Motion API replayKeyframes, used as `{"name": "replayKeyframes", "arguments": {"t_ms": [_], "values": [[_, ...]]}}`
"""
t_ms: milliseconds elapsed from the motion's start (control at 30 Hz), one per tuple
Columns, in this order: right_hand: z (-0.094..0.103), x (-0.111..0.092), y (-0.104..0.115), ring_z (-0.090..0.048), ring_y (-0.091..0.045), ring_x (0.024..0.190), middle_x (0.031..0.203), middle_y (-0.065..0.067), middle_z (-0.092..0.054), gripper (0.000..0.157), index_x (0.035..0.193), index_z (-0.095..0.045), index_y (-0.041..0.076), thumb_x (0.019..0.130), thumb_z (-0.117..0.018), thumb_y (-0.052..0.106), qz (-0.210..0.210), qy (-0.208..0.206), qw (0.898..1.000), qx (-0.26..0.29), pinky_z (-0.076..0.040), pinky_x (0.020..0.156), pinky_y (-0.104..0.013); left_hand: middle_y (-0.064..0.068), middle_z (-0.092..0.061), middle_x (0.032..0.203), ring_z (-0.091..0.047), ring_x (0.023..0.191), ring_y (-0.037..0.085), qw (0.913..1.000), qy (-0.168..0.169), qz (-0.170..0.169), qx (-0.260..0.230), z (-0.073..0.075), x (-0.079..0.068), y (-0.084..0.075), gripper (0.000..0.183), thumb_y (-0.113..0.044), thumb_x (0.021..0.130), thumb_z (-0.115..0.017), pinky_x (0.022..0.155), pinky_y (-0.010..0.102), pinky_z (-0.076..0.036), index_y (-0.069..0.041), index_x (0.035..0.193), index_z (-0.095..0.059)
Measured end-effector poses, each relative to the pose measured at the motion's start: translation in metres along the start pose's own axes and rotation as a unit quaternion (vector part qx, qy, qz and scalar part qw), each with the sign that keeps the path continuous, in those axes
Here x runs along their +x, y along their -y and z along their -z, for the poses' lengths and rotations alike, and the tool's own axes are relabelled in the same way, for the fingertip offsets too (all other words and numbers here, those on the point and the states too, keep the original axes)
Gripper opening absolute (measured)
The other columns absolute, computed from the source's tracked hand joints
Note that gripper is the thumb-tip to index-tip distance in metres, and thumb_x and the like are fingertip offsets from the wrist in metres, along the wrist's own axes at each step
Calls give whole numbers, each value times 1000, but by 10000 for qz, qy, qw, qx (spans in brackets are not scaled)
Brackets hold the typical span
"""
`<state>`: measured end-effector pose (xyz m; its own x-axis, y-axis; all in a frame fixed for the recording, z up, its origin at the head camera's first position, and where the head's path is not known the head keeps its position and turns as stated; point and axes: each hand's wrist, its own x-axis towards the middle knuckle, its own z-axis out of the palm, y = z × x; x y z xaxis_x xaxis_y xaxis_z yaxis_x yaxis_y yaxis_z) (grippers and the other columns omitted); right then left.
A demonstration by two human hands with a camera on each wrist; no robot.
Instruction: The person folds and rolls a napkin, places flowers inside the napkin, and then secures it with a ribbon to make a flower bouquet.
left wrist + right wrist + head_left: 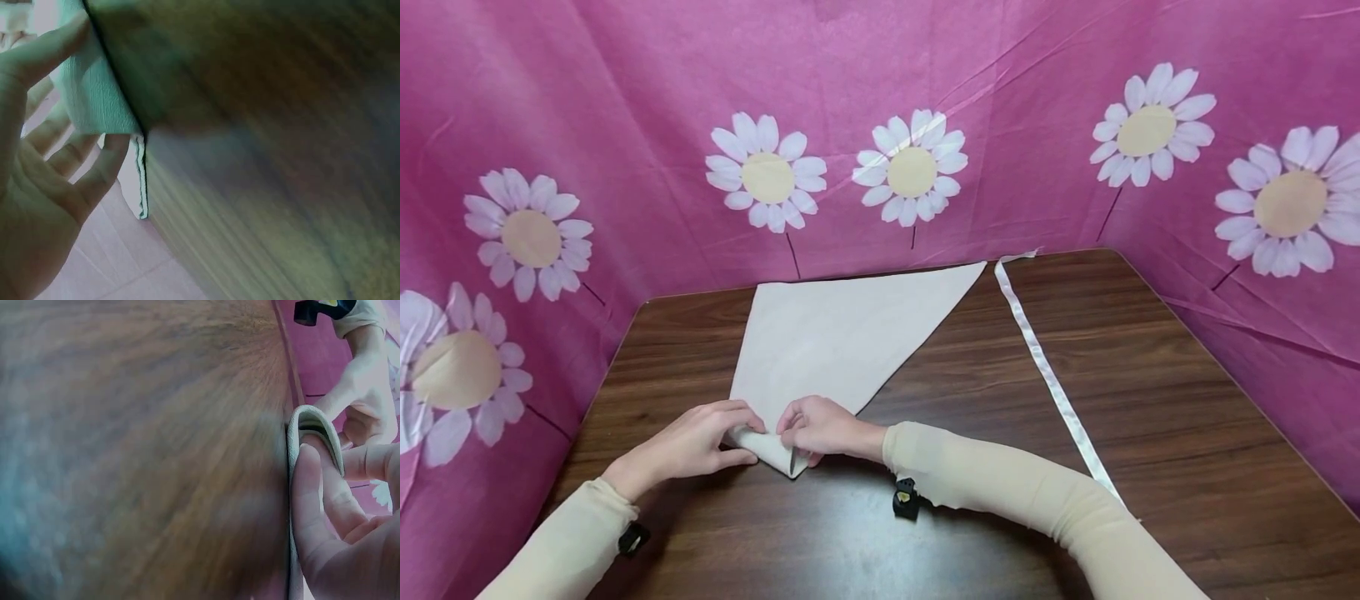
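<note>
An off-white piece of cloth (842, 333) lies flat on the table, wide at the back and narrowing toward the front. Its near end is turned up into a rounded fold (767, 447). At the left end of this fold, my left hand (696, 442) holds the cloth between thumb and fingers. My right hand (823, 427) pinches the fold's right end. The right wrist view shows the cloth's looped edge (306, 412) arching over a fingertip, with the thumb (307, 487) alongside. In the left wrist view, fingers reach behind the folded cloth (94, 94).
A white ribbon (1052, 379) runs lengthwise down the right side of the brown wooden table (1187, 417), passing under the right forearm. Pink flowered curtain (842, 67) hangs around the back and sides. Each sleeve carries a small black wrist device (906, 498).
</note>
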<state>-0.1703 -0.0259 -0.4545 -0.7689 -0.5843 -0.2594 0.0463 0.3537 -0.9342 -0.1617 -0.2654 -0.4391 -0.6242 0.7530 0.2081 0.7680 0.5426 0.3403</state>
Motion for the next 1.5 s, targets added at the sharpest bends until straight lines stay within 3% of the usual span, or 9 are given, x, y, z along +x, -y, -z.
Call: {"name": "replayKeyframes", "arguments": {"t_ms": [100, 300, 533, 667, 900, 1067, 1133, 1367, 1500], "values": [[1, 0, -1, -56, -12, 54, 67, -1, -62, 9, 88, -67, 6, 89, -63, -1, 42, -34, 9999, -156, -54, 48, -29, -12, -66, 103, -59, 89, 3, 9987, 231, 29, -450, 2, 0, 3, 21, -19, 88, -81, 74, 27, -52, -19, 107, -71], [3, -2, -1, -58, -11, 46, 59, 1, -64, 16, 78, -72, 10, 87, -68, -3, 282, -71, 9973, -674, -55, 47, -29, -4, -71, 104, -58, 84, 2, 9921, 411, 149, -1178, 6, 2, 9, 14, -9, 97, -69, 68, 27, -52, -10, 110, -73], [3, -7, 1, -59, -8, 42, 60, 13, -65, 14, 79, -74, 14, 85, -73, 2, 738, -39, 9794, -1880, -51, 44, -23, -2, -72, 104, -58, 86, 3, 9885, 403, 455, -1385, 4, 5, 10, 14, -7, 99, -65, 72, 27, -51, -8, 111, -72], [2, -8, 2, -60, -6, 43, 62, 16, -65, 13, 80, -73, 15, 85, -74, 4, 795, -23, 9717, -2226, -51, 45, -20, 0, -72, 105, -60, 89, 4, 9862, 382, 555, -1515, 3, 5, 10, 14, -7, 100, -64, 75, 26, -51, -7, 112, -70], [0, -13, 8, -60, -4, 46, 67, 16, -66, 7, 89, -72, 14, 88, -79, 12, 865, -7, 9660, -2436, -50, 50, -18, -8, -69, 89, -55, 75, 4, 9865, 377, 692, -1437, 3, 9, 7, 9, -6, 96, -69, 66, 25, -49, -14, 100, -72], [-1, -13, 11, -55, 5, 54, 58, 19, -60, 26, 79, -72, 18, 83, -84, 41, 1324, -90, 9391, -3169, -44, 59, -14, -11, -69, 88, -54, 74, 2, 9883, 388, 747, -1273, 7, 11, 6, 13, -5, 92, -74, 64, 25, -49, -17, 95, -76], [-2, -11, 11, -54, 8, 60, 58, 19, -62, 28, 77, -73, 19, 79, -86, 44, 1378, -179, 9317, -3355, -43, 62, -14, -10, -69, 90, -54, 74, 2, 9891, 432, 654, -1246, 8, 12, 7, 12, -5, 91, -74, 63, 26, -48, -16, 96, -76], [-2, -7, 10, -59, 12, 66, 68, 18, -70, 12, 87, -79, 18, 81, -85, 26, 1012, -160, 9428, -3172, -45, 72, -13, 1, -66, 102, -57, 80, 12, 9852, 791, 253, -1499, 12, 8, 10, 25, -7, 82, -81, 66, 28, -49, -11, 105, -73], [0, -6, 9, -60, 4, 54, 66, 16, -69, 3, 88, -80, 17, 85, -82, 18, 739, -51, 9593, -2725, -50, 61, -16, 0, -63, 109, -57, 90, 13, 9880, 882, 278, -1238, 9, 8, 8, 35, -12, 78, -88, 72, 29, -50, -14, 108, -72]]}}
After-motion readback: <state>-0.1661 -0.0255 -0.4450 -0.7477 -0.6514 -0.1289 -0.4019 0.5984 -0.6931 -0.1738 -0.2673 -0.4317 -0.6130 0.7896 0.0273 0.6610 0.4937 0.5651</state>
